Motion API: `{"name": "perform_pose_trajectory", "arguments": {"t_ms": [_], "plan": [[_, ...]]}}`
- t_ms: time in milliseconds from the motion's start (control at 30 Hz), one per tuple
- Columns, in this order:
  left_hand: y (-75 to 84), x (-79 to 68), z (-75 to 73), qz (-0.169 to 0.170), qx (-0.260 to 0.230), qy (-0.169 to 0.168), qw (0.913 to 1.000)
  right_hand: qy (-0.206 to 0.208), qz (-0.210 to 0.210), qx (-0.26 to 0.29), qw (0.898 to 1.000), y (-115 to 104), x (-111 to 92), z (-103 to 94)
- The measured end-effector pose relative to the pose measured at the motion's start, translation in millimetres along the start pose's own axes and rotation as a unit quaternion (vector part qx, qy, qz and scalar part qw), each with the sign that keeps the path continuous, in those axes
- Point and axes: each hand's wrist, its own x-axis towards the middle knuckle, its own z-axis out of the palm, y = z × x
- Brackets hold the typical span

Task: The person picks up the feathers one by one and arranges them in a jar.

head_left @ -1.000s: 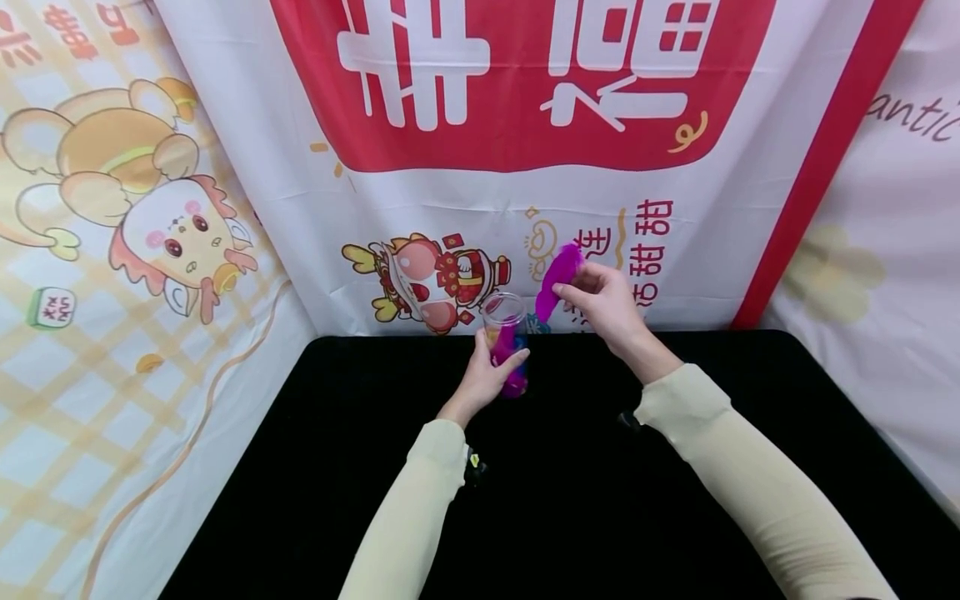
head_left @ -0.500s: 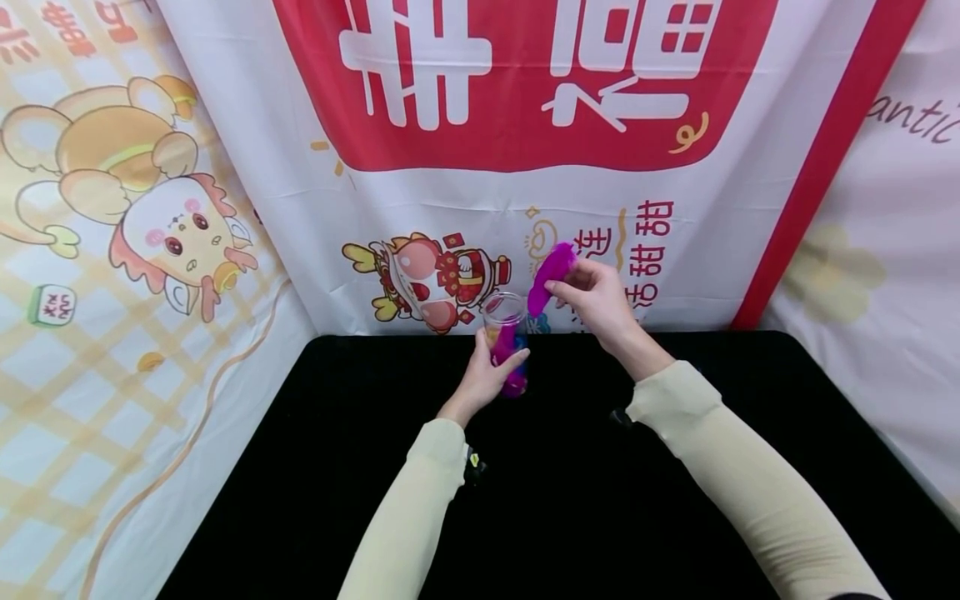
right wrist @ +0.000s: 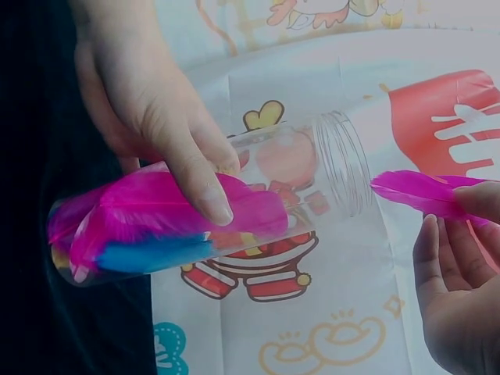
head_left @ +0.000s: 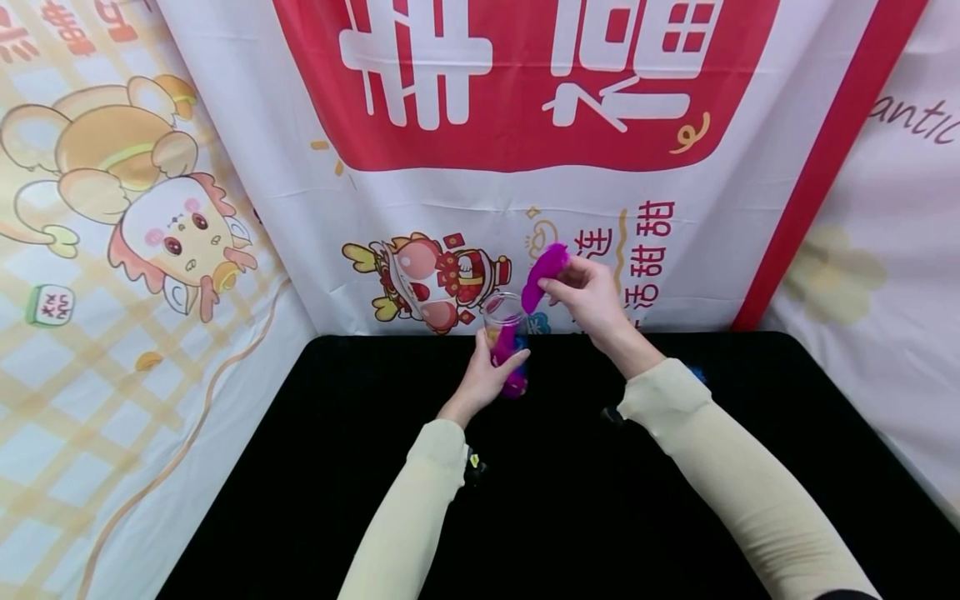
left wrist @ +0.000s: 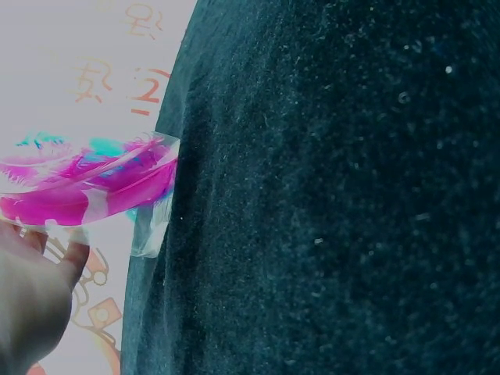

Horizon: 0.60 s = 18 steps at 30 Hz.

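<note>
A clear, tall jar [right wrist: 344, 168] with a threaded, lidless mouth stands near the table's back edge in the head view. My left hand [head_left: 482, 379] grips its side, thumb across the front. Inside the jar, toward its bottom, lie magenta feathers [right wrist: 148, 211] and a blue feather [right wrist: 156, 255]; the left wrist view also shows the jar's magenta feathers [left wrist: 86, 191]. My right hand [head_left: 600, 304] pinches another magenta feather [head_left: 542, 279] between thumb and fingers. That feather's tip hangs right at the jar's mouth, outside it.
The black-covered table [head_left: 540, 500] runs up to a printed white cloth backdrop [head_left: 420, 196]. A patterned cloth [head_left: 97, 275] hangs at the left, another cloth [head_left: 862, 208] at the right. A small blue thing [head_left: 699, 374] shows on the table behind my right sleeve.
My right hand has moved left with the magenta feather, bringing it closer to the jar's mouth. The blue thing has come into view beside the right sleeve. My left hand and the jar have stayed still.
</note>
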Motion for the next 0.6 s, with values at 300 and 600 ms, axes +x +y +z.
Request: {"name": "perform_pose_trajectory", "arguments": {"t_ms": [300,600], "plan": [[1.4,0.5,-1.9,-0.019,-0.020,-0.017,0.9995,-0.004,-0.016,0.020,1.000,-1.2,2.2,5.0],[-1.3,-3.1,1.4,0.011,-0.007,0.004,0.9999,-0.010,-0.028,0.031,0.999,3.4,2.8,10.1]]}}
